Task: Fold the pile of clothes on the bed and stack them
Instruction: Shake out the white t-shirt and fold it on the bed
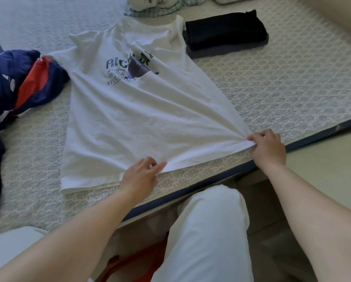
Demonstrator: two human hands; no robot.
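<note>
White tee point(129, 119) lying print-up on bed point(272, 88), near edge. My right hand point(269, 148) pinching hem corner, left hand point(140, 176) pinching hem mid-way. Flattening step, I reckon. Next: fold sides in, then stack on dark folded pile point(225, 31).

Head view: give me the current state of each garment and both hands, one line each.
White T-shirt: spread flat, print up, unfolded.
Black clothes: folded, stacked.
Blue and red garment: crumpled, unfolded.
Green checked garment: crumpled, unfolded.
Left hand: pinches the T-shirt's hem.
Right hand: grips the hem's corner.
</note>
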